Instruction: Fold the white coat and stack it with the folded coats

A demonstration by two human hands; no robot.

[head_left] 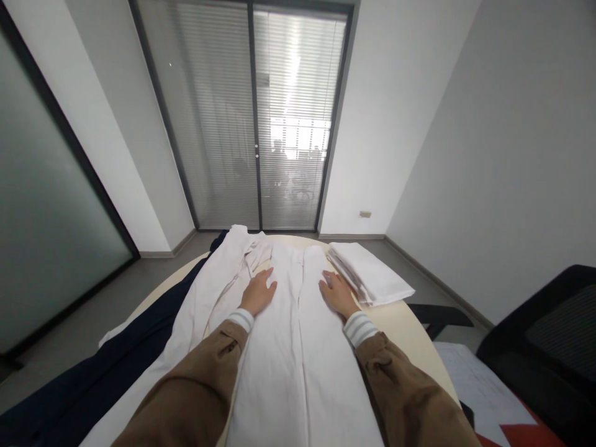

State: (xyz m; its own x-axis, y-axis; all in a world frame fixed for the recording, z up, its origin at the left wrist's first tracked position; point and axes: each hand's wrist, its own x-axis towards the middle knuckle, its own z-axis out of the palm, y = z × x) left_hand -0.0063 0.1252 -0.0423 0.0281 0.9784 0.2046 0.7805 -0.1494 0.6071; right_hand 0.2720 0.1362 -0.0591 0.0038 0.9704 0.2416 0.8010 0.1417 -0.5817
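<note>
Brown sleeves (190, 385) flank a white garment (274, 347), perhaps trousers, lying unfolded along the desk (404, 323). The left hand (258, 293) and right hand (341, 295) rest on its edges, fingers loosely spread. A white bundle (375, 273) beside the right one is already folded.

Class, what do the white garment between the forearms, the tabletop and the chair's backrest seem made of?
White garment: matte fabric, perhaps cotton, by its soft creases. Tabletop: probably laminate, smooth and pale, no clear grain. Backrest: likely matte black mesh, given its fine texture.
</note>
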